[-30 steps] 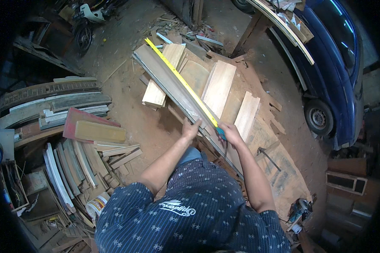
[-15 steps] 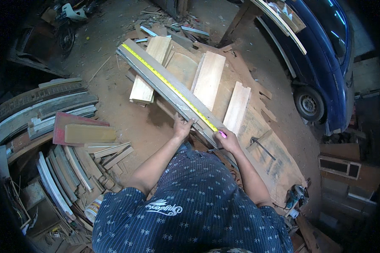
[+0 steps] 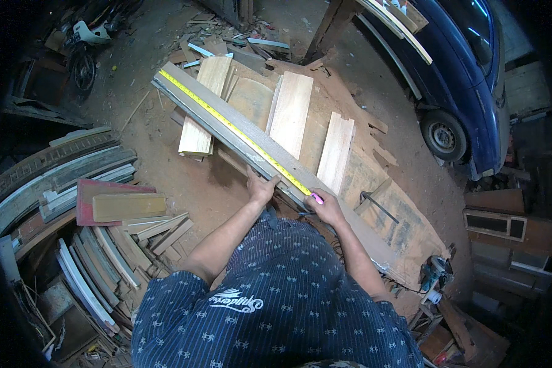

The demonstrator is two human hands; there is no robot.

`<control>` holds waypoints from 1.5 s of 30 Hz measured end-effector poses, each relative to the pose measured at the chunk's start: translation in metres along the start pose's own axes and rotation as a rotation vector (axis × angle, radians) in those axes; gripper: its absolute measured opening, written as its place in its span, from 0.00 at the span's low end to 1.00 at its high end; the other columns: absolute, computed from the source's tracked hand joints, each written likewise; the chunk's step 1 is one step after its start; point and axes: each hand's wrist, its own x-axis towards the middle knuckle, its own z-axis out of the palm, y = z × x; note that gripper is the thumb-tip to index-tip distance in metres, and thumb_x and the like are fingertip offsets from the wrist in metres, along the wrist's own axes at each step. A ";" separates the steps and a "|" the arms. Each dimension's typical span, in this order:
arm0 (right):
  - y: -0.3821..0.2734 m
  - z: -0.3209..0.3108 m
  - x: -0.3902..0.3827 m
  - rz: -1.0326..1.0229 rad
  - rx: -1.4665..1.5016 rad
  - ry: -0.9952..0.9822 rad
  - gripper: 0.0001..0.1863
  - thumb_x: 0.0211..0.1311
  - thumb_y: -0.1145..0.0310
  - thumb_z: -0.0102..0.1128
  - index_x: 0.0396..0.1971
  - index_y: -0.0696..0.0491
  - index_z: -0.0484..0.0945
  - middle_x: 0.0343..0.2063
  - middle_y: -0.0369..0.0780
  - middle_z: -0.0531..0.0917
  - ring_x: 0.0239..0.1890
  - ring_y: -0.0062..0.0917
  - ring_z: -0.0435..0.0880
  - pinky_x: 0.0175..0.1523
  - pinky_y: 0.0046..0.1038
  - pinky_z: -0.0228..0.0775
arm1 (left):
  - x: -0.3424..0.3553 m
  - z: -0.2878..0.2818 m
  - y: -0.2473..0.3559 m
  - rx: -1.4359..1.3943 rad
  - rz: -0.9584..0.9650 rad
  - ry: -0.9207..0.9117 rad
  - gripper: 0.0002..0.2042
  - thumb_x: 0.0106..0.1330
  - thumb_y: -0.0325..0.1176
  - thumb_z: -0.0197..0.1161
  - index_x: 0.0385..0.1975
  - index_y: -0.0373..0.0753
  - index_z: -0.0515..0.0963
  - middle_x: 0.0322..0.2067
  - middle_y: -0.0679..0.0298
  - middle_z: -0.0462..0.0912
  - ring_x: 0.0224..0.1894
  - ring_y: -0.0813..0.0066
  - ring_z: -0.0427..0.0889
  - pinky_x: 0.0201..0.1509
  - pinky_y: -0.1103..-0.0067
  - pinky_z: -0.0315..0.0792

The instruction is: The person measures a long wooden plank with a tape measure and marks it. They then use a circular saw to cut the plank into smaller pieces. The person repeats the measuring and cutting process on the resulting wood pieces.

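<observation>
A long grey-brown wooden plank (image 3: 227, 116) lies slantwise across the workbench. Along its top runs an extended yellow tape measure (image 3: 227, 133), from the far left end down to my right hand (image 3: 326, 208). That hand is closed at the tape's near end, and a small bright pink thing (image 3: 316, 198) shows at its fingers; I cannot make out whether it is part of the tape measure. My left hand (image 3: 261, 187) grips the plank's near edge, its fingertips partly hidden.
Pale boards (image 3: 291, 113) and a shorter pale board (image 3: 335, 152) rest on the dusty workbench (image 3: 374, 190), beside a dark metal bar (image 3: 380, 207). A power tool (image 3: 435, 270) sits at its near right corner. Stacked timber (image 3: 61, 175) lies left; a blue car (image 3: 466, 80) stands right.
The view has shifted slightly, so the plank, bench and hands appear a little farther left. Both hands keep their places on the plank and tape.
</observation>
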 end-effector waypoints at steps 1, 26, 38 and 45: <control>-0.002 0.000 0.000 0.006 0.000 -0.014 0.27 0.64 0.53 0.63 0.56 0.57 0.81 0.51 0.51 0.85 0.56 0.40 0.84 0.63 0.34 0.71 | 0.000 -0.001 -0.002 0.004 0.002 0.010 0.63 0.47 0.43 0.83 0.75 0.24 0.41 0.68 0.37 0.65 0.71 0.46 0.67 0.76 0.66 0.58; 0.011 0.003 0.003 -0.032 0.045 0.019 0.25 0.65 0.54 0.64 0.55 0.57 0.81 0.49 0.49 0.86 0.54 0.37 0.85 0.61 0.33 0.72 | -0.005 -0.002 0.020 -0.133 -0.049 -0.025 0.59 0.48 0.32 0.82 0.75 0.27 0.43 0.63 0.42 0.74 0.65 0.54 0.76 0.71 0.70 0.67; 0.012 -0.032 -0.025 -0.055 0.483 -0.063 0.37 0.64 0.75 0.61 0.73 0.51 0.61 0.40 0.38 0.83 0.44 0.21 0.81 0.55 0.27 0.73 | 0.013 0.002 -0.002 -0.145 -0.071 0.011 0.54 0.54 0.41 0.80 0.74 0.26 0.49 0.64 0.42 0.73 0.64 0.55 0.76 0.70 0.69 0.68; 0.081 -0.086 -0.028 0.210 0.021 -0.090 0.38 0.57 0.66 0.66 0.70 0.53 0.67 0.43 0.43 0.84 0.47 0.28 0.83 0.57 0.29 0.73 | 0.045 -0.029 0.061 -0.651 -0.414 -0.097 0.37 0.73 0.57 0.59 0.68 0.27 0.65 0.63 0.47 0.75 0.62 0.57 0.77 0.63 0.65 0.75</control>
